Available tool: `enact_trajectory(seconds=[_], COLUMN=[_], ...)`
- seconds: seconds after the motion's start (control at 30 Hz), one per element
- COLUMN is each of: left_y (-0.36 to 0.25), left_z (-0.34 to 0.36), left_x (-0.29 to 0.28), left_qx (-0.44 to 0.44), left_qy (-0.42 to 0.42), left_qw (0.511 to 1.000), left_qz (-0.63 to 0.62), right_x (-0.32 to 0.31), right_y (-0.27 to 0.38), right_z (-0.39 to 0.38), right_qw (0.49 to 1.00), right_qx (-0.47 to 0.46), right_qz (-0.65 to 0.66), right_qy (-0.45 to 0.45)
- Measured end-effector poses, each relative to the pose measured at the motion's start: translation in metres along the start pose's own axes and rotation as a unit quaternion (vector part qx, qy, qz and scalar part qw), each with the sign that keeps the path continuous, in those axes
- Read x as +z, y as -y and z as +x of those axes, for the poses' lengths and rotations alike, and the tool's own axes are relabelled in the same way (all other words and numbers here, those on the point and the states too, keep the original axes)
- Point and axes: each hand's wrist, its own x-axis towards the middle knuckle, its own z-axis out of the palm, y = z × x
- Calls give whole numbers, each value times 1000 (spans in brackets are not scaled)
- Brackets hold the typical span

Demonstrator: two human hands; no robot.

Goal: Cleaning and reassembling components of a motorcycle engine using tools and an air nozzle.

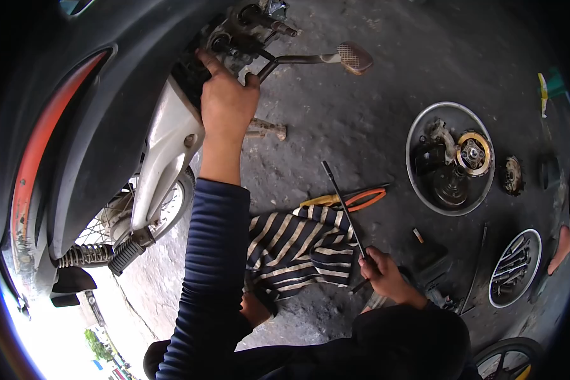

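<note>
My left hand (227, 101) reaches up to the exposed engine (234, 37) of a motorcycle, index finger stretched against it and thumb apart. Nothing shows in its grasp; the other fingers are partly hidden. Close beside it, the foot pedal (356, 58) sticks out on its bent lever. Lower right, my right hand (386, 275) is closed round a T-handle wrench (342, 202), whose long thin shaft points up and left. Beneath that shaft lie a striped cloth (304, 250) and orange-handled pliers (366, 199) on the ground.
A metal basin (419, 193) at the right holds greasy engine parts; another round part (512, 175) lies beside it. A smaller bowl (495, 297) contains several bolts. Another T-handle wrench (477, 269) rests nearby. The white swingarm (168, 145) and footrest (132, 250) flank my left arm.
</note>
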Motion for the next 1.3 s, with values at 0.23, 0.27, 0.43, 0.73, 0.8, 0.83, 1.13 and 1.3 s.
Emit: enact_trajectory(seconds=[0.23, 0.27, 0.43, 0.73, 0.8, 0.83, 1.13, 1.3], left_y=[16, 11, 11, 15, 17, 14, 5, -12], left_z=[-41, -47, -50, -20, -22, -22, -16, -20], left_x=[-2, -7, -21, -22, -20, -21, -27, -14], left_qx=[-35, -31, -149, -117, -124, -127, -149, -144], left_qy=[16, 19, 199, 166, 160, 155, 169, 141], left_qw=[940, 940, 674, 642, 641, 635, 551, 551], left_qz=[-339, -339, -695, -739, -741, -746, -803, -810], right_x=[-11, -15, 0, 16, 17, 17, 4, -13], right_y=[96, 120, 214, 249, 252, 256, 301, 283], right_z=[24, 39, 90, 101, 101, 97, 78, 94], right_qw=[983, 954, 862, 792, 771, 728, 584, 622], right_qx=[-164, -261, -384, -401, -407, -412, -428, -453], right_qz=[-82, -145, -313, -428, -459, -517, -661, -604], right_qy=[-6, -33, -107, -170, -170, -184, -197, -207])
